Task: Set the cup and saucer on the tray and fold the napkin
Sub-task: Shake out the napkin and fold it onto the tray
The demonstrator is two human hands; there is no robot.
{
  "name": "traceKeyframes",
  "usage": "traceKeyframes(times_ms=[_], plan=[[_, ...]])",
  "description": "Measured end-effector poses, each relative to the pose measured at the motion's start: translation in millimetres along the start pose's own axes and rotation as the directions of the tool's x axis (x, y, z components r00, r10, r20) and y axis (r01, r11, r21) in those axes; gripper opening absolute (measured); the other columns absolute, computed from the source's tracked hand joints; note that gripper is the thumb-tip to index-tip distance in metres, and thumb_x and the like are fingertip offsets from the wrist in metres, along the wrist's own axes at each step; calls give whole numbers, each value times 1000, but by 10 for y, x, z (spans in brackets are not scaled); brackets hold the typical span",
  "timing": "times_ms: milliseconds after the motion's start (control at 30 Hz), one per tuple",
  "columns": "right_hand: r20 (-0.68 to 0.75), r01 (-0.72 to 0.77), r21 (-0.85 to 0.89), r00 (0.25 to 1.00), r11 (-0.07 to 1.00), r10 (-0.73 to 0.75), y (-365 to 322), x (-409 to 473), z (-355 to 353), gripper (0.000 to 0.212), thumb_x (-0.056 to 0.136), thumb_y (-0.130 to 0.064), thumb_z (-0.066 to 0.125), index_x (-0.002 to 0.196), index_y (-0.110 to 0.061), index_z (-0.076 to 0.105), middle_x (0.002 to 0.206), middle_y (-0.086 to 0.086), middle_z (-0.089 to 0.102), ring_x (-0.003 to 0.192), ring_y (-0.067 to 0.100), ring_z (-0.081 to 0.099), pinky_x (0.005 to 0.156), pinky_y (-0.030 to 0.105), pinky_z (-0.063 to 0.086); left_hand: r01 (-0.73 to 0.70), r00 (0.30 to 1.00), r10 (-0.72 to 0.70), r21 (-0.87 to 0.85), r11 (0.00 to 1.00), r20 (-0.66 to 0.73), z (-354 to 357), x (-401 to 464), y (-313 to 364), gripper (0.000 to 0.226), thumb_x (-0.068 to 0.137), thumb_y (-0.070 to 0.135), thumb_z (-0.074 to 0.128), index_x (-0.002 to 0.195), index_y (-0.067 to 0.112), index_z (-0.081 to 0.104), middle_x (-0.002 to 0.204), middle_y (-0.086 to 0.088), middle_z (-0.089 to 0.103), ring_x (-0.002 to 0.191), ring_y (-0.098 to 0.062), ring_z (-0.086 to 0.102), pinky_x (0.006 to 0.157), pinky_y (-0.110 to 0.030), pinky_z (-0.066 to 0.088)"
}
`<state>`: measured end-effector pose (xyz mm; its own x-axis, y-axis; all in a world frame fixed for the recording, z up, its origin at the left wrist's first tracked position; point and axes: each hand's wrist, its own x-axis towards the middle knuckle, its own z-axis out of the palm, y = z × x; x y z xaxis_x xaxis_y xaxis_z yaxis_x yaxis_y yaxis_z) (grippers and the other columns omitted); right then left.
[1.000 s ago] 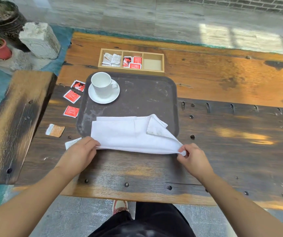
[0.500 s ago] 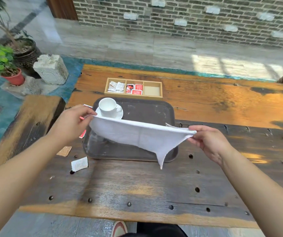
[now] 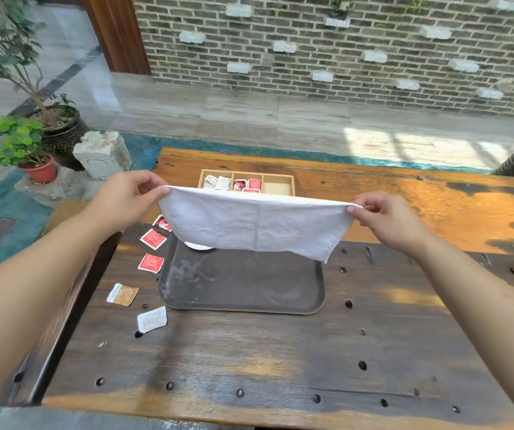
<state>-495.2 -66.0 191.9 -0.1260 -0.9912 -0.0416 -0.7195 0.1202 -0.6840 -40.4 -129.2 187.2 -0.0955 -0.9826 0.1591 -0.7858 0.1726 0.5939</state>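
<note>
Both hands pinching napkin corners, holding it stretched above tray; folding step underway, needing lowering flat next.

Both bare forearms reach forward and upward from the lower corners, spread wide apart and held at about the same height. The left hand is raised with its back toward the camera, thumb on top and fingers curled under, its grip pinched shut on one upper corner of the napkin. The right hand mirrors it on the far side, thumb and forefinger pinched together on the other upper corner, remaining fingers loosely curled, wrist bent slightly downward.
</note>
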Motion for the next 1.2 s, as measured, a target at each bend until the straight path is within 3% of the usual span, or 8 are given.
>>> traceKeyframes(times_ms=[167, 300, 433, 700, 967, 1033, 1100, 1200], plan=[[-24, -91, 355, 994, 930, 106, -199, 91, 19, 31, 93, -32, 64, 72, -11, 62, 75, 6, 70, 72, 21, 68, 67, 36, 62, 341, 940, -267, -541, 769, 213, 23, 73, 137, 13, 85, 23, 69, 74, 20, 74, 88, -7, 74, 82, -20, 70, 77, -35, 60], [-112, -73, 337, 987, 939, 117, -455, 84, 162, 30, 92, -33, 65, 66, -18, 63, 77, 17, 74, 68, 32, 73, 65, 49, 63, 460, 888, -333, -620, 636, 317, 164, 62, 394, 8, 85, 19, 67, 82, 12, 70, 89, -17, 73, 72, -22, 71, 63, -32, 59], [-124, -42, 291, 989, 956, 81, -709, 44, 405, 28, 89, -36, 67, 68, -18, 68, 78, 17, 74, 76, 36, 72, 73, 56, 59, 494, 870, -321, -644, 584, 375, 384, -50, 754, 8, 86, 17, 68, 80, 11, 66, 67, -4, 69, 58, -16, 66, 55, -28, 57], [-72, 78, 232, 995, 970, -63, -1041, -155, 874, 21, 87, -33, 70, 80, -14, 78, 72, 8, 74, 72, 33, 69, 71, 52, 58, 520, 854, -299, -727, 448, 426, 765, -291, 1310, 8, 88, 12, 68, 84, 10, 61, 72, -6, 67, 68, -22, 69, 68, -33, 62], [38, 179, 290, 979, 940, -198, -1107, -350, 1010, 4, 84, -29, 73, 87, -27, 74, 68, -12, 69, 60, -3, 59, 58, 12, 44, 481, 876, -237, -801, 356, 420, 849, -409, 1365, 18, 90, 13, 56, 97, 7, 72, 83, -5, 77, 86, -25, 74, 77, -32, 60], [8, 209, 244, 976, 947, -217, -1052, -352, 1029, 9, 83, -18, 71, 87, -26, 72, 64, -13, 63, 58, -1, 56, 57, 14, 42, 486, 874, -216, -767, 419, 435, 816, -416, 1309, 21, 90, 12, 54, 94, 8, 73, 87, -7, 77, 84, -24, 74, 72, -29, 61], [-7, 207, 196, 978, 958, -210, -1005, -334, 1033, 11, 85, -14, 66, 88, -22, 73, 61, -9, 53, 55, 5, 44, 55, 24, 37, 392, 916, -199, -675, 625, 349, 782, -388, 1199, 20, 88, 12, 54, 91, 14, 74, 86, -2, 75, 79, -15, 72, 65, -20, 57], [31, 194, 248, 978, 949, -208, -936, -287, 1005, 14, 86, -10, 64, 88, -21, 72, 55, -13, 50, 54, 3, 41, 56, 24, 34, -32, 995, 55, -255, 966, 84, 714, -276, 919, 34, 77, 20, 68, 110, 29, 64, 102, 7, 62, 90, -4, 56, 78, -17, 44]])
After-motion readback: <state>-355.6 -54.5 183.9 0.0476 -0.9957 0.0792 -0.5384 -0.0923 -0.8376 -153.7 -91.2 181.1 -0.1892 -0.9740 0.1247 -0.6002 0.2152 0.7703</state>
